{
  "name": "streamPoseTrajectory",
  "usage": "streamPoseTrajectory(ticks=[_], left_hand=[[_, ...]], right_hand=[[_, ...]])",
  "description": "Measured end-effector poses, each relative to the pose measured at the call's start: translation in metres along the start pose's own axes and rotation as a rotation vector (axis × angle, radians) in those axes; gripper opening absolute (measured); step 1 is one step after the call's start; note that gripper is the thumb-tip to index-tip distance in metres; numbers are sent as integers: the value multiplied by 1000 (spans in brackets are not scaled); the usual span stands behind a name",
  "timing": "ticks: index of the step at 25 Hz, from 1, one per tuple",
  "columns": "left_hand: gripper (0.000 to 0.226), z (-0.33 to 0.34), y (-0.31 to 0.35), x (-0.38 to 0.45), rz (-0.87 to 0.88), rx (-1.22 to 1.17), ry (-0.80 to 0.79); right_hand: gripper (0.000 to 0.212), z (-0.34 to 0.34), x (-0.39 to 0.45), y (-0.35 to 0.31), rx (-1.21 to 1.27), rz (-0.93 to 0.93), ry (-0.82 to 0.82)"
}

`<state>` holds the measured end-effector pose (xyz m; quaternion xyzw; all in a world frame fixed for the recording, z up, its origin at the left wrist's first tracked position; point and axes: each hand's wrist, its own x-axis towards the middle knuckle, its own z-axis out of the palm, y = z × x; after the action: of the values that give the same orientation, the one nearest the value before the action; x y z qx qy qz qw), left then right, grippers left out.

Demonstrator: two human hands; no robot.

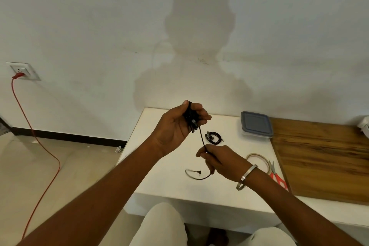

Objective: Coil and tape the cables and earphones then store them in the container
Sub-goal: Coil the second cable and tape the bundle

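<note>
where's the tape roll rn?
Head view: the tape roll lies on the white table, right of the right hand, touching the red-handled scissors.

two cables [201, 140], one container [256, 127], one scissors [276, 175]

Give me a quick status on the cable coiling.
Left hand grips black coil. Right hand pinches loose tail. Lidded container shut; tape roll untouched.
</note>
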<state>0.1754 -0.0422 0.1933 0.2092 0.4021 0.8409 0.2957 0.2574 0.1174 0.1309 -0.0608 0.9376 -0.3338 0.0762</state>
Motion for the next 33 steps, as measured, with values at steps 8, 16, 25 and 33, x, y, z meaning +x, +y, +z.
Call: streamPoseTrajectory(ticks=[8, 16, 25, 33], left_hand=[[32, -16, -26, -10, 44, 1024, -9], [42, -22, -20, -13, -68, 1139, -76], [28, -11, -12, -21, -281, 729, -252], [24, -6, -2, -16, -224, 219, -141]], right_hand=[[23, -13, -6, -28, -64, -181, 42], [13, -40, -6, -28, 113, -146, 358], [11, -49, 4, -24, 135, -187, 439], [14, -25, 4, -11, 64, -183, 396]])
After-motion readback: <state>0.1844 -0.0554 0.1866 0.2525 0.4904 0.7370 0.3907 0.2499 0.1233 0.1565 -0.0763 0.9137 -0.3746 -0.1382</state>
